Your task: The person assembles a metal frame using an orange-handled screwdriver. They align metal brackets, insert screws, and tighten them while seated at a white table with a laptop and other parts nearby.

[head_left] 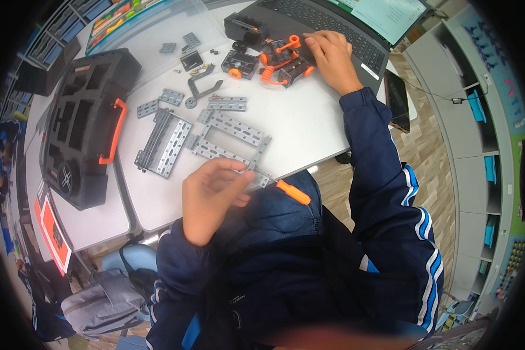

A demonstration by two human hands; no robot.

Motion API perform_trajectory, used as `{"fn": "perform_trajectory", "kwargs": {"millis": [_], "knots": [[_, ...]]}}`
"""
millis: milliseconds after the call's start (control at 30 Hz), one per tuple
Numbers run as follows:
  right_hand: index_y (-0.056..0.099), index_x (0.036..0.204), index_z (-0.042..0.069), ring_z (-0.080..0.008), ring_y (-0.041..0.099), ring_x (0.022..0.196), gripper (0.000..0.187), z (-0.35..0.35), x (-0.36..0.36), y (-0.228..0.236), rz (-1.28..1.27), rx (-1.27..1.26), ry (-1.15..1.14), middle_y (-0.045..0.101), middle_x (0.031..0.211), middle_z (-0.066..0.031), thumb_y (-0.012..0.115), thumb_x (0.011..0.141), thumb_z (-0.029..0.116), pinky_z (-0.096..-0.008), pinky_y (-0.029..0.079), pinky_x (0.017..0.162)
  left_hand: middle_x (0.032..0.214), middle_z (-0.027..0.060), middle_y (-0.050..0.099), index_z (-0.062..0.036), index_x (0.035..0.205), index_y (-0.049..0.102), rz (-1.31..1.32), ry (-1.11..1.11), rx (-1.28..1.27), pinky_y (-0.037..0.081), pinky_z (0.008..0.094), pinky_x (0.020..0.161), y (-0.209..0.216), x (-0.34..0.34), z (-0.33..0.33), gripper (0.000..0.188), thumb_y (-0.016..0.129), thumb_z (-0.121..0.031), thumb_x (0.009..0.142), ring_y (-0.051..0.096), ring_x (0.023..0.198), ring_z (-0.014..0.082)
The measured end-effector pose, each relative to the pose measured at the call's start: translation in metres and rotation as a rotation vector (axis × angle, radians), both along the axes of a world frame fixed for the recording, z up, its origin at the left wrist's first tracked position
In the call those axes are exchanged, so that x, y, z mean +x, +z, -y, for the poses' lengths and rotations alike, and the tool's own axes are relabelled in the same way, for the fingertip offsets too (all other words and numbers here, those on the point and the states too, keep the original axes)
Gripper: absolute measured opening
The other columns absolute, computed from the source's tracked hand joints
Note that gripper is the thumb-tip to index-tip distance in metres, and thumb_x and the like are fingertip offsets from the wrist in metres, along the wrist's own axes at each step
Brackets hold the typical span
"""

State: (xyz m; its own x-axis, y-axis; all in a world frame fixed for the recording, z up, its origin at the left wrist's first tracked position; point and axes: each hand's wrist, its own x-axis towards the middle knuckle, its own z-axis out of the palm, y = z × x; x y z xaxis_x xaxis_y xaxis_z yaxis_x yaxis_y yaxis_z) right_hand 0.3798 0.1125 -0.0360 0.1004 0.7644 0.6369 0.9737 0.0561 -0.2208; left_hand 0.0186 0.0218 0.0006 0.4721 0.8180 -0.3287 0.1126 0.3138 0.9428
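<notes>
My left hand (207, 195) is at the table's near edge, thumb and forefinger pinched at the near corner of a grey perforated metal frame (236, 128). Whatever lies between the fingertips is too small to make out. Just right of it, a screwdriver with an orange handle (293, 192) sticks out past the table edge, its shaft pointing at that corner. My right hand (334, 61) is at the laptop's (367, 65) near left corner, fingers curled and thumb against them. It is beside a cluster of black modules with orange parts (283, 58). What it grips, if anything, is hidden.
Left of the frame stands a grey slotted metal bracket (164, 143). Behind are small grey plates (172, 96) and a dark angled arm (203, 87). A black case with an orange handle (112, 131) stands at left, a clear plastic box (157, 44) behind. A phone (397, 102) lies right.
</notes>
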Motion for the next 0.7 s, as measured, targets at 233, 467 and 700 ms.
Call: {"fn": "perform_trajectory", "kwargs": {"millis": [233,467,700], "knots": [[0.073,0.112,0.009,-0.0281,0.059,0.104,0.023,0.056,-0.050,0.040,-0.051,0.211,0.203,0.068,0.107,-0.0077,0.068,0.092,0.020,-0.0374,0.042,0.093,0.085,0.0090,0.069,0.0023,0.106,0.066,0.003,-0.018,-0.008,0.056,0.0235,0.058,-0.001,-0.002,-0.001,0.024,0.077,-0.010,0.088,0.068,0.066,0.0136],[0.065,0.102,0.000,-0.0195,0.060,0.086,0.014,0.189,-0.115,0.073,-0.389,-0.260,0.164,0.063,0.095,-0.0098,0.067,0.090,0.006,-0.0293,0.047,0.076,0.086,0.0100,0.068,0.0036,0.106,0.065,-0.006,-0.026,-0.010,0.057,0.0239,0.059,0.000,-0.002,-0.002,0.027,0.077,-0.014,0.089,0.067,0.066,0.0140],[0.051,0.112,0.002,-0.0089,0.057,0.058,0.015,0.222,-0.139,0.042,-1.335,-0.951,0.300,0.064,0.081,-0.0069,0.055,0.103,0.012,-0.0198,0.044,0.054,0.087,0.0108,0.068,0.0047,0.106,0.065,-0.010,-0.018,0.010,0.057,0.0242,0.058,0.001,-0.001,-0.001,0.029,0.078,-0.014,0.088,0.068,0.067,0.0148]]}}
